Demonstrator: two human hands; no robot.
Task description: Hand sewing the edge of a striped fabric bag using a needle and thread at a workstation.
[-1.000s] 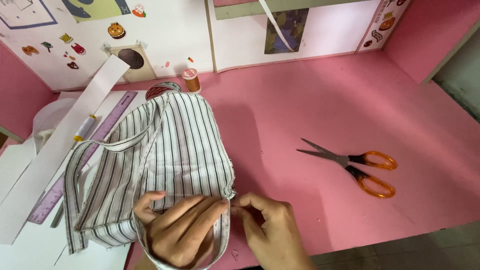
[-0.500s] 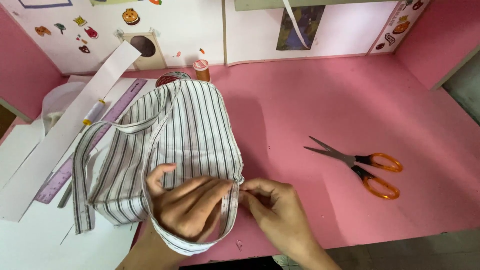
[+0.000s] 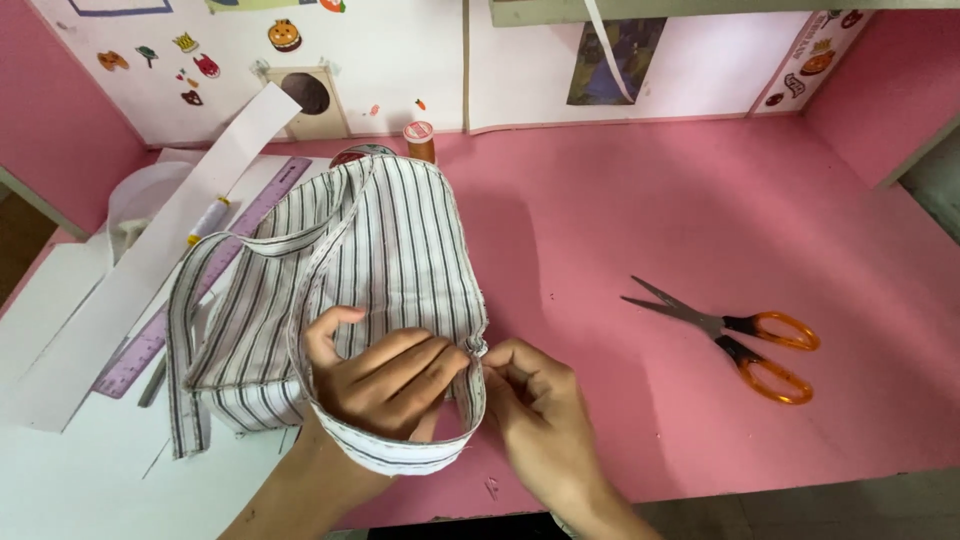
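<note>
In the head view, a striped cloth bag (image 3: 375,255) with long straps is seen lying on the pink table (image 3: 640,220), near the front edge. The left hand (image 3: 385,375) is laid flat on the bag's near edge, with a strap looped around the wrist. The right hand (image 3: 530,400) is pinched shut on the bag's right corner, just beside the left fingertips. Orange-handled scissors (image 3: 745,340) are left open, well apart on the right. A purple ruler (image 3: 190,285), a white paper strip (image 3: 150,270) and a brown thread spool (image 3: 419,141) are seen behind the bag.
</note>
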